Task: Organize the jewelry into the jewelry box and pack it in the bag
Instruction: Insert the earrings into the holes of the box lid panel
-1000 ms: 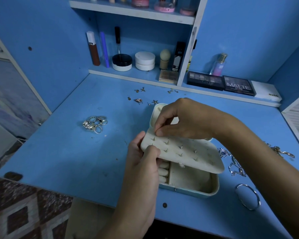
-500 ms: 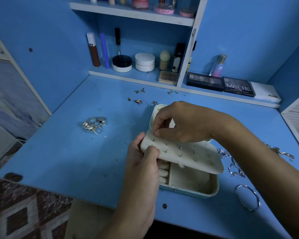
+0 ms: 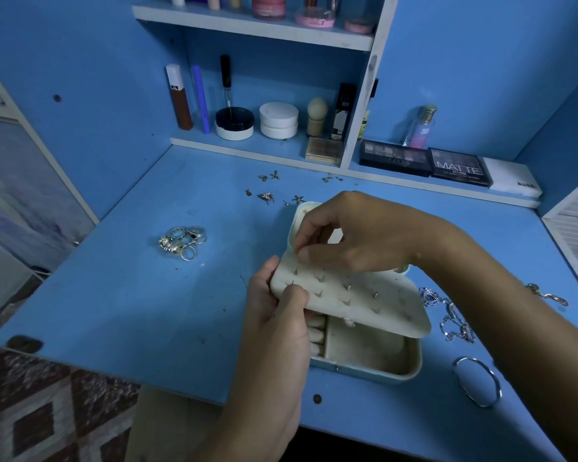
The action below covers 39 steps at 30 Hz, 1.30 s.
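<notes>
An open cream jewelry box lies on the blue desk. Above it is a cream earring panel studded with several earring posts; my left hand grips its left corner, thumb on top. My right hand reaches over the panel and pinches something small at its upper left edge; what it holds is too small to tell. A heap of rings lies to the left. Loose earrings are scattered behind the box. Silver chains and a bangle lie at the right.
Cosmetics stand on the back shelf: tubes, round jars, a perfume bottle and eyeshadow palettes. The desk's front edge drops to a patterned floor. Another chain piece lies at the far right.
My right hand's fingertips have shifted slightly along the panel's upper left edge. My left hand and the panel have stayed nearly in place.
</notes>
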{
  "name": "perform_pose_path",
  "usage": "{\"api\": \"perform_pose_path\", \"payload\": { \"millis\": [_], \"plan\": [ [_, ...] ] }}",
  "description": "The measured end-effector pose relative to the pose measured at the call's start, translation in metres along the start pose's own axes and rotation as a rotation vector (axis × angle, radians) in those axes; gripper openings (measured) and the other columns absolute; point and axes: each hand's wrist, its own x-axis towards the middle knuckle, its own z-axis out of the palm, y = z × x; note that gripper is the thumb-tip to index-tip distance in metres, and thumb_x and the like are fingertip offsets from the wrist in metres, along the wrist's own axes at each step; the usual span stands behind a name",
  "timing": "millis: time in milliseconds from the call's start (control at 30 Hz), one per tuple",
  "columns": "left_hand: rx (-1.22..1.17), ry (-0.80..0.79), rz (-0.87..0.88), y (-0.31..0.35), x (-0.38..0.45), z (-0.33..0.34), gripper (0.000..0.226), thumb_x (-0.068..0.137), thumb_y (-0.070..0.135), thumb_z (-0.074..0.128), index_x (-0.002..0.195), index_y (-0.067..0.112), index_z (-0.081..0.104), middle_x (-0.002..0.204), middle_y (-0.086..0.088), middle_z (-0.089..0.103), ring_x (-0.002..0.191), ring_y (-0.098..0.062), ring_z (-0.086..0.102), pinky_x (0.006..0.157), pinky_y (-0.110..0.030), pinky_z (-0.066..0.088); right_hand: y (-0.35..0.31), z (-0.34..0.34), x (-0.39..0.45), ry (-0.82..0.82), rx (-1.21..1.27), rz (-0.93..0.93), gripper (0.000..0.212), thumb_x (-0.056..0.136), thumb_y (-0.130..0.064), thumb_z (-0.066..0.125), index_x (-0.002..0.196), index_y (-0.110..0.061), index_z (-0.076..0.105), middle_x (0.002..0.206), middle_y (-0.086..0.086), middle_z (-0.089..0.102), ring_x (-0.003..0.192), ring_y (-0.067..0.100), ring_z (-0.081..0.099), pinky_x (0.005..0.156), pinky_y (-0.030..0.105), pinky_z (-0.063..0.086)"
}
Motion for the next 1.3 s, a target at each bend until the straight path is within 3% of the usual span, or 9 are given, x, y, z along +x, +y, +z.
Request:
{"api": "perform_pose_path", "payload": {
  "millis": [300,467,567,700,900,1100,1200,1300],
  "plan": [
    [-0.056,0.0,0.0,-0.001,0.001,-0.001,0.039,0.095,0.002,0.05,0.125,0.025,0.058,0.079,0.011,0.073,0.073,-0.001,0.065,0.074,-0.026,0.053,-0.004,0.002,0.002,0.003,-0.079,0.033,0.005,0.088,-0.033,0.068,0.088,-0.031,0.072,0.084,-0.018,0.069,0.079,-0.003,0.063,0.077,0.02,0.052],
    [-0.092,0.02,0.004,-0.003,0.002,-0.002,0.054,0.075,0.015,0.06,0.128,0.025,0.058,0.093,0.007,0.076,0.084,-0.003,0.069,0.076,-0.025,0.05,-0.005,0.003,0.004,-0.02,-0.092,0.035,0.006,0.087,-0.032,0.067,0.086,-0.032,0.073,0.082,-0.019,0.07,0.078,-0.003,0.063,0.077,0.022,0.054],
    [-0.098,0.019,0.002,-0.003,0.002,-0.002,0.039,0.09,0.003,0.056,0.122,0.025,0.06,0.086,0.008,0.075,0.08,-0.004,0.066,0.074,-0.024,0.052,-0.007,0.002,0.004,-0.027,-0.095,0.041,0.006,0.087,-0.032,0.067,0.085,-0.032,0.073,0.082,-0.02,0.07,0.078,-0.003,0.063,0.078,0.023,0.054],
    [-0.088,-0.006,0.004,-0.002,0.001,-0.004,0.045,0.081,0.009,0.058,0.123,0.022,0.059,0.086,0.006,0.075,0.079,-0.004,0.067,0.074,-0.024,0.054,-0.007,0.001,0.004,-0.029,-0.091,0.05,0.007,0.087,-0.033,0.068,0.087,-0.031,0.074,0.083,-0.019,0.071,0.08,-0.002,0.064,0.079,0.024,0.054],
    [-0.073,-0.01,-0.02,0.001,0.0,-0.003,0.042,0.09,0.002,0.055,0.127,0.022,0.057,0.089,0.006,0.075,0.079,-0.002,0.069,0.075,-0.024,0.052,-0.001,0.004,-0.002,0.019,-0.038,0.029,0.007,0.089,-0.031,0.069,0.091,-0.03,0.076,0.088,-0.018,0.07,0.085,0.0,0.064,0.077,0.018,0.051],
    [-0.073,0.028,-0.013,0.007,0.002,0.0,0.056,0.068,0.021,0.063,0.124,0.026,0.057,0.105,-0.005,0.072,0.08,-0.006,0.072,0.09,-0.037,0.052,0.004,-0.003,-0.019,0.107,0.116,-0.017,0.004,0.092,-0.023,0.069,0.092,-0.024,0.073,0.08,-0.017,0.07,0.078,0.001,0.065,0.069,0.01,0.046],
    [-0.033,0.023,0.002,0.009,0.004,0.0,0.042,0.081,0.021,0.073,0.119,0.029,0.059,0.107,-0.001,0.073,0.091,-0.006,0.071,0.093,-0.037,0.051,0.008,-0.016,-0.036,0.152,0.187,0.015,0.007,0.091,-0.025,0.069,0.086,-0.021,0.073,0.08,-0.012,0.072,0.073,0.001,0.065,0.065,0.01,0.045],
    [0.034,-0.048,0.031,0.013,0.01,0.001,0.045,0.078,0.036,0.063,0.122,0.031,0.058,0.111,0.007,0.073,0.108,-0.006,0.067,0.09,-0.033,0.049,0.015,-0.027,-0.054,0.227,0.225,0.02,0.011,0.09,-0.029,0.068,0.085,-0.02,0.074,0.086,-0.009,0.074,0.083,0.006,0.069,0.071,0.011,0.047]
  ]
}}
